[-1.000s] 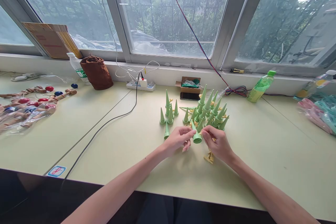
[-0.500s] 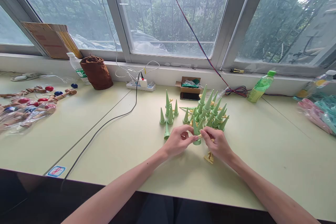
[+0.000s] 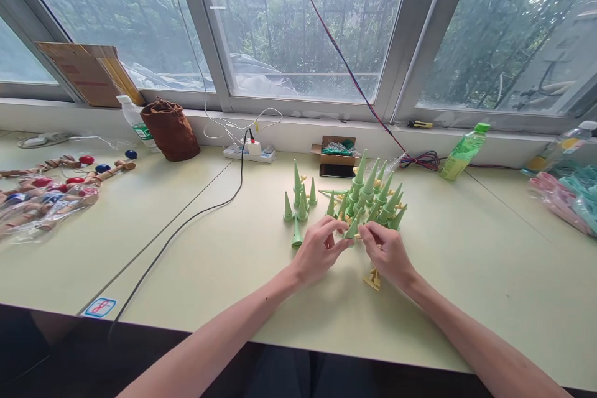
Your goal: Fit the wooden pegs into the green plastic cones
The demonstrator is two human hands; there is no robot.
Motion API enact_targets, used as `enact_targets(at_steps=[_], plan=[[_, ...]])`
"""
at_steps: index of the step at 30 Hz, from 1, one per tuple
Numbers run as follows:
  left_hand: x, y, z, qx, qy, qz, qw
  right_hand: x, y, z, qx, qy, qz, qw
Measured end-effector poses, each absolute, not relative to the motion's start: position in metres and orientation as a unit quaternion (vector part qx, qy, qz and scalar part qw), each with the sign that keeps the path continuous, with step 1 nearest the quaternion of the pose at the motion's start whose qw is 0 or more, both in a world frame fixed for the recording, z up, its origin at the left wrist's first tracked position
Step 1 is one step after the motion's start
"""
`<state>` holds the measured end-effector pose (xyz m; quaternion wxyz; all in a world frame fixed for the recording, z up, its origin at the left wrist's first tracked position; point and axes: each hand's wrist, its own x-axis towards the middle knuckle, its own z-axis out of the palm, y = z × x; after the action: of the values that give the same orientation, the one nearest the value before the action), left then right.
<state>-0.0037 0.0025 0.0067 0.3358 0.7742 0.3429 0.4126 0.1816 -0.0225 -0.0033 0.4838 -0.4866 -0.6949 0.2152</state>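
Green cone (image 3: 353, 228): tilted, gripped by my left hand (image 3: 317, 249), between the table's (image 3: 224, 261) front and back edges.
Right hand (image 3: 386, 252): bunched beside it; whether gripping anything, I can't tell.
Yellow pieces (image 3: 372, 279): toward the front edge.
Other cones (image 3: 368, 188): toward the back edge.

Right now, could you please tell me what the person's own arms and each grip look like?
The left forearm and right forearm are bare and slim, with no sleeve, watch or band in view; the left one bears a small spot. The left grip and right grip are ungloved hands, and no ring can be made out.
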Motion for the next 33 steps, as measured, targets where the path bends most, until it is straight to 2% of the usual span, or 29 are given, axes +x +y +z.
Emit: enact_targets(at_steps=[4, 7, 12, 17, 25, 33], plan=[[-0.0028, 0.0023, 0.0089, 0.739, 0.364, 0.409, 0.392, 0.1838, -0.0231, -0.0053, -0.478, -0.67, 0.225, 0.521], [-0.0027, 0.0038, 0.0088, 0.717, 0.373, 0.357, 0.469, 0.1855, -0.0233, -0.0052, -0.463, -0.67, 0.22, 0.538], [-0.003, 0.0062, 0.0086, 0.66, 0.357, 0.243, 0.614, 0.1849, -0.0238, -0.0023, -0.441, -0.715, 0.193, 0.507], [-0.0047, 0.0068, 0.0106, 0.608, 0.312, 0.232, 0.692, 0.1846, -0.0242, -0.0025, -0.435, -0.725, 0.193, 0.498], [-0.0096, 0.0075, 0.0125, 0.565, 0.304, 0.246, 0.726, 0.1854, -0.025, -0.0024, -0.431, -0.736, 0.182, 0.49], [-0.0076, 0.0058, 0.0113, 0.585, 0.314, 0.297, 0.686, 0.1844, -0.0247, -0.0019, -0.431, -0.745, 0.17, 0.479]])
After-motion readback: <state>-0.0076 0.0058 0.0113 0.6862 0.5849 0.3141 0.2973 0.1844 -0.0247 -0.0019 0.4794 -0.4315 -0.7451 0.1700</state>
